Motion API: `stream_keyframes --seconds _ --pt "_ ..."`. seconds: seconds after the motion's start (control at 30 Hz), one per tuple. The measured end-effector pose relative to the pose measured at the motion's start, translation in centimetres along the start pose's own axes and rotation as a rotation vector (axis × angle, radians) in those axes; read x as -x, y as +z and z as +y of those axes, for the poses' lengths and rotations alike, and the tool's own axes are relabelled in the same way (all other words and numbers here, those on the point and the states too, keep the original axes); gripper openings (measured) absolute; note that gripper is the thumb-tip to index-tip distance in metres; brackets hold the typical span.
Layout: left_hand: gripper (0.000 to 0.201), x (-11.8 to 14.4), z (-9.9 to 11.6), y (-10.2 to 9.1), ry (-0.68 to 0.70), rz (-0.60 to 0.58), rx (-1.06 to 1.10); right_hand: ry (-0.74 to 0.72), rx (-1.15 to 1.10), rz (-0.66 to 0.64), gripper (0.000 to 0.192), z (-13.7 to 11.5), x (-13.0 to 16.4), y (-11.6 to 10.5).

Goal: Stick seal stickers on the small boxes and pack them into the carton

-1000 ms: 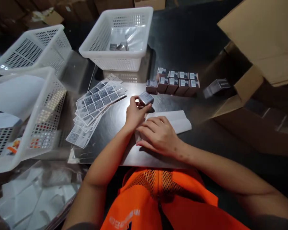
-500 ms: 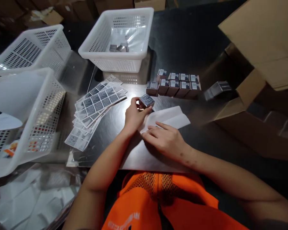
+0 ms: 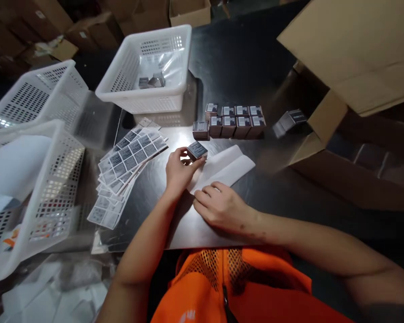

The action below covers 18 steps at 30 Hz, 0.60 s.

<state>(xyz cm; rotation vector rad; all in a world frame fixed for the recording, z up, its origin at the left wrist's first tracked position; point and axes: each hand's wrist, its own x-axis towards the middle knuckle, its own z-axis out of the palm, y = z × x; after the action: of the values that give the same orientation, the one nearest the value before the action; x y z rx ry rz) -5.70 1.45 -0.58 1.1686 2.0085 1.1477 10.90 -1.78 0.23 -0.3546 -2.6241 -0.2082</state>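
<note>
1. We counted three white baskets: one at the near left (image 3: 54,188), one behind it (image 3: 37,89), and one further right (image 3: 144,96) that contained a few small boxes, too blurred to count.
2. We recorded one fanned stack of label sheets (image 3: 128,161) on the metal table (image 3: 155,197), just left of the hands; the sheet count could not be determined.
3. Our left hand (image 3: 178,172) grasped one small grey box (image 3: 197,151) between thumb and fingers, just above the table, in front of the box rows.
4. Our right hand (image 3: 222,208) lay on the near end of one white backing strip (image 3: 222,168), fingers curled, pinching at its edge.
5. We counted nine boxes in two rows (image 3: 230,121) and one separate box (image 3: 289,121) beside the cardboard carton (image 3: 340,80).
6. Compared with one second earlier, the strip's far end had lifted and folded upward, and the right hand had drawn back toward us. The left hand retained the box.
</note>
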Motion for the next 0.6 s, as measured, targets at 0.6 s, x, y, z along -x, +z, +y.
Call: stream_keyframes --seconds 0.6 --pt "0.052 2.1 0.0 0.3 0.238 -0.433 0.623 1.099 -1.592 0.437 0.052 8.8 0.9 -6.1"
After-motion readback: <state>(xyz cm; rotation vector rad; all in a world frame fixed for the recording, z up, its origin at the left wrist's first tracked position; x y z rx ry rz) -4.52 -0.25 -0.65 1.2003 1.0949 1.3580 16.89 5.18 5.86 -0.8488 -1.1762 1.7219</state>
